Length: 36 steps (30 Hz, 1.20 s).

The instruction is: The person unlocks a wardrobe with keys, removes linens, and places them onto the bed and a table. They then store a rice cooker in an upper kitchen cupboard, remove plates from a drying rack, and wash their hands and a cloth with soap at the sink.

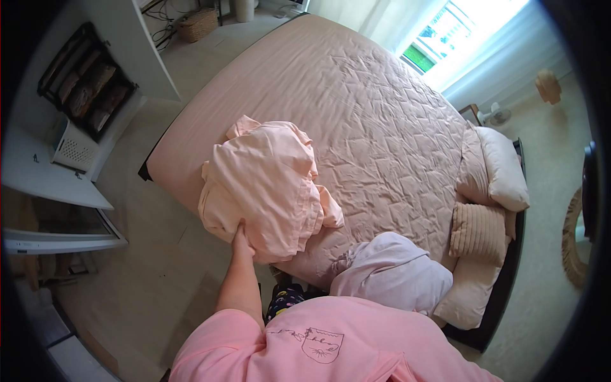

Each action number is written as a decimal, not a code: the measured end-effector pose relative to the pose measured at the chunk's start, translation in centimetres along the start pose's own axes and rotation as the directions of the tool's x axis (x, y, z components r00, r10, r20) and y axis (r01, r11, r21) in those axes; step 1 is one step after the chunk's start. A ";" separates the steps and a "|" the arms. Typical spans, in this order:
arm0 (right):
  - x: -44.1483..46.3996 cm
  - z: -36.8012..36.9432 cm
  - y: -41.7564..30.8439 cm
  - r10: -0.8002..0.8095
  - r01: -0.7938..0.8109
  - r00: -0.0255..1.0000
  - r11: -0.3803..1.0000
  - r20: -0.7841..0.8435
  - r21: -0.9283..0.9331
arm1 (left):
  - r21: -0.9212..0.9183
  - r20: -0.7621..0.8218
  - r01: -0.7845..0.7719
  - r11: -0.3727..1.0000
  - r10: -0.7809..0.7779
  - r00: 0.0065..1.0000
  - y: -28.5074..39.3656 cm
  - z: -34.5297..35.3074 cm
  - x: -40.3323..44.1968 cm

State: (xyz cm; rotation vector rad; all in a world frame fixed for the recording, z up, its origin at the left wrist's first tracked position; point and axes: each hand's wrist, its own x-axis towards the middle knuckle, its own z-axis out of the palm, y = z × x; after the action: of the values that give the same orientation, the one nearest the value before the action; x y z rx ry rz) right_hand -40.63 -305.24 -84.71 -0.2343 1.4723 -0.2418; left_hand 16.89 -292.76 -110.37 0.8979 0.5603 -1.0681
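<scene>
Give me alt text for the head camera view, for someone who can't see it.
A person's left hand holds a bunched peach cloth over a wide bed; the right hand is out of view. A pale lilac bundle lies near the person, and pillows line the right side.

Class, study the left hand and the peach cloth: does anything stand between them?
Nothing visible does. The left hand holds the near edge of the peach cloth directly, its fingers mostly hidden. The pale lilac bundle lies off to the right, apart from both.
</scene>
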 end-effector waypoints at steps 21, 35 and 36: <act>11.8 16.4 -9.5 0.109 0.198 0.884 0.794 0.455 -0.575 | -0.081 0.117 -0.570 0.818 0.576 0.809 0.2 1.3 -39.9; 2.6 35.8 10.8 0.360 0.461 0.651 0.512 0.669 -0.725 | 0.152 -0.591 -0.957 -0.248 0.753 -0.289 -2.5 -16.1 -77.5; 1.4 37.3 13.1 0.373 0.476 0.635 0.501 0.677 -0.723 | 0.127 -0.564 -0.943 -0.309 0.759 -0.324 -3.3 -17.8 -80.0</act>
State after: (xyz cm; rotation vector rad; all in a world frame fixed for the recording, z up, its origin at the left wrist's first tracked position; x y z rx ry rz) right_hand -3.09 -292.84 -86.85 -1.1092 0.5295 0.5852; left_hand -17.68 -238.34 -59.69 0.8133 0.1756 0.9662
